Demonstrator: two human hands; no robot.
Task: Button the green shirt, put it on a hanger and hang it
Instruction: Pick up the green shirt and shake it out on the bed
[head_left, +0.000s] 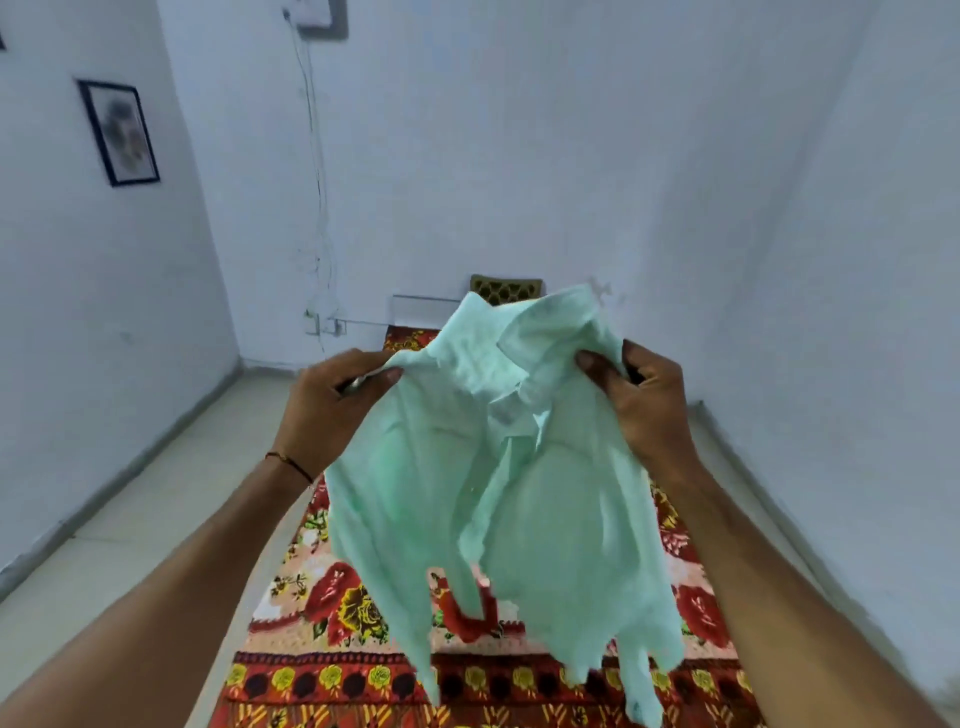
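A pale mint-green shirt (483, 499) hangs in the air in front of me, held up by its shoulders, with the collar at the top and the front open down the middle. My left hand (332, 410) grips the left shoulder of the shirt. My right hand (641, 400) pinches the cloth by the collar on the right side. The shirt's hem and sleeves dangle above a mattress. No hanger is in view.
Below lies a mattress with a red flowered cover (332, 623), running away toward the far wall. Pale floor tiles flank it on both sides. White walls close in, with a framed picture (118, 132) on the left wall and a cable (317, 171) running down the back wall.
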